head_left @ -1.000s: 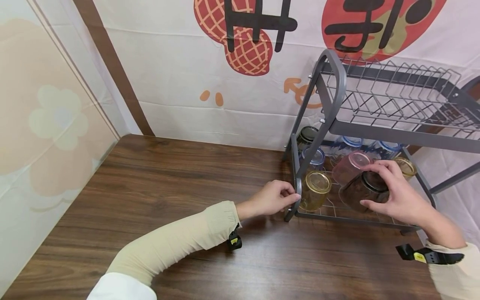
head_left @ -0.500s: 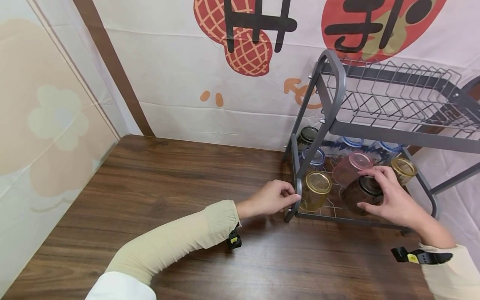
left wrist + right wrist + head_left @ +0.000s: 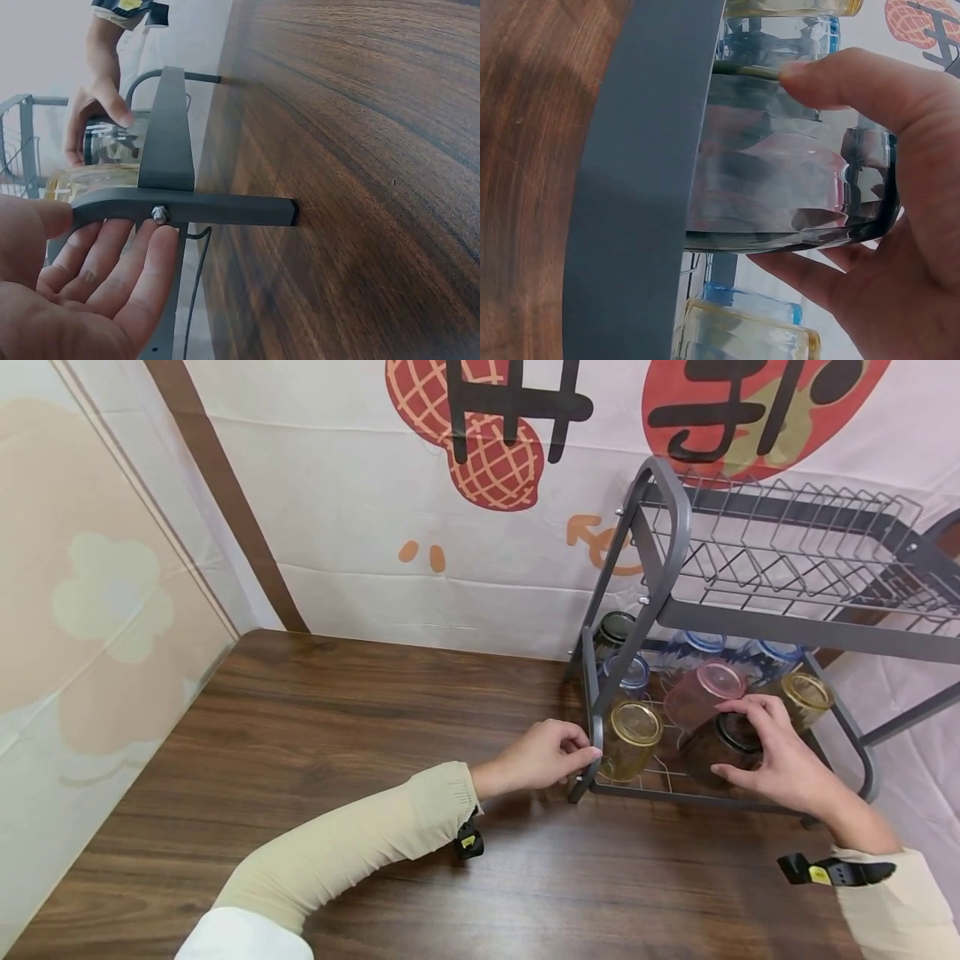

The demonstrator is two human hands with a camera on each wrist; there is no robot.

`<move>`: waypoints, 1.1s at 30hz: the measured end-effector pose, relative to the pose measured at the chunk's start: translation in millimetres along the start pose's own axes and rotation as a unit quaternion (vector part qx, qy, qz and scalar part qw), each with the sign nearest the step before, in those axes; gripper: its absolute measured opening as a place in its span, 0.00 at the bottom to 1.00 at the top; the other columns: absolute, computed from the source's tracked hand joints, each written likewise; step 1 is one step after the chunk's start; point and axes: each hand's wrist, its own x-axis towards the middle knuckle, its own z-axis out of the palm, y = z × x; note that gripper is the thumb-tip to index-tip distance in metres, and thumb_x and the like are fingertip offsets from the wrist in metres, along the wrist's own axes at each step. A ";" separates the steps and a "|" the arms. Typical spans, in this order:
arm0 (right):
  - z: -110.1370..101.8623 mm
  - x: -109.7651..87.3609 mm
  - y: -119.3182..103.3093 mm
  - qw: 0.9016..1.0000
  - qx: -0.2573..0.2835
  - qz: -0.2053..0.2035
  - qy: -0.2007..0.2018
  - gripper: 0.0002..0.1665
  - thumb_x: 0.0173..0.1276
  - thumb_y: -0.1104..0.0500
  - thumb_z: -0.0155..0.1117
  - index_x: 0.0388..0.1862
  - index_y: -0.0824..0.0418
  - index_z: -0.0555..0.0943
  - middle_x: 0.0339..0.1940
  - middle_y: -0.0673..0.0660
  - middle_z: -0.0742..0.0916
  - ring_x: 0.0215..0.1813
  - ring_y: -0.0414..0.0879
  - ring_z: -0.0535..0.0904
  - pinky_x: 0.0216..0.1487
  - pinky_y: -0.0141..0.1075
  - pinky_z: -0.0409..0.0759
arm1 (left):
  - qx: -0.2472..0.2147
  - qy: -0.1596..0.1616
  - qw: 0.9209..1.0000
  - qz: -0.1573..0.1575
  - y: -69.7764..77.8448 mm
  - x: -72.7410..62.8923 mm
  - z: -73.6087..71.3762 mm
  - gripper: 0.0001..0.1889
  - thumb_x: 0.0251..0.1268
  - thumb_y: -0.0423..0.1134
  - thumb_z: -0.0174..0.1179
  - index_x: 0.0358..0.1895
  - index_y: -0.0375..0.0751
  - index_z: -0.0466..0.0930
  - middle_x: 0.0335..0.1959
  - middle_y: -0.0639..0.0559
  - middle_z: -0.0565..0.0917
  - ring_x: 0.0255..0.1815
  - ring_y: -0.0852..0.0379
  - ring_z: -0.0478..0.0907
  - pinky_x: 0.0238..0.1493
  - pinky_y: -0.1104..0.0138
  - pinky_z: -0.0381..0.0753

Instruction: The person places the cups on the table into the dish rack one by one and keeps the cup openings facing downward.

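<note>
My right hand [image 3: 780, 760] grips a dark grey glass [image 3: 722, 750] at the front of the lower tier of the dish rack [image 3: 817, 642]. In the right wrist view its thumb and fingers span the see-through glass [image 3: 772, 165], base towards the palm. My left hand [image 3: 551, 753] holds the rack's front left post [image 3: 112, 201], thumb on one side and fingers on the other. Beside the dark glass stand a pink glass [image 3: 701, 695] and a yellow glass [image 3: 634, 739], both bottom up.
More glasses share the lower tier: a green-grey one [image 3: 615, 633] and a blue one [image 3: 628, 675] at left, a yellow one [image 3: 807, 697] at right, blue ones behind. Overhead is the wire upper tier [image 3: 795, 539]. A wooden table [image 3: 360, 718] bears the rack, with a printed cloth [image 3: 375, 510] behind.
My right hand has moved slightly left and towards me, and the dark glass has shifted with it, uncovering more of the right yellow glass. My left hand has stayed on the post.
</note>
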 end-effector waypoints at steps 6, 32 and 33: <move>1.0 -0.5 4.3 1.000 0.002 -0.006 -0.005 0.50 0.40 0.67 0.86 0.64 0.62 0.71 0.60 0.66 0.69 0.59 0.57 0.64 0.51 0.23 0.61 | 0.002 0.001 1.000 -0.001 1.2 0.7 -0.6 0.10 0.76 0.42 0.60 0.38 0.40 0.84 0.30 0.40 0.87 0.27 0.42 0.85 0.24 0.73 0.79; -5.0 -3.6 2.5 1.000 0.006 0.005 0.007 0.58 0.41 0.65 0.85 0.72 0.68 0.65 0.61 0.72 0.69 0.61 0.67 0.62 0.51 0.59 0.65 | 0.005 -0.009 1.000 0.009 -1.3 2.8 0.5 0.11 0.77 0.43 0.58 0.40 0.40 0.85 0.32 0.46 0.86 0.25 0.67 0.74 0.28 0.75 0.76; -6.4 -3.1 1.2 1.000 0.007 0.004 0.009 0.57 0.43 0.65 0.84 0.72 0.68 0.65 0.62 0.72 0.69 0.62 0.67 0.62 0.51 0.60 0.64 | 0.008 -0.010 1.000 0.012 -1.7 2.5 -0.4 0.11 0.77 0.44 0.58 0.41 0.40 0.85 0.32 0.48 0.86 0.26 0.67 0.75 0.30 0.75 0.76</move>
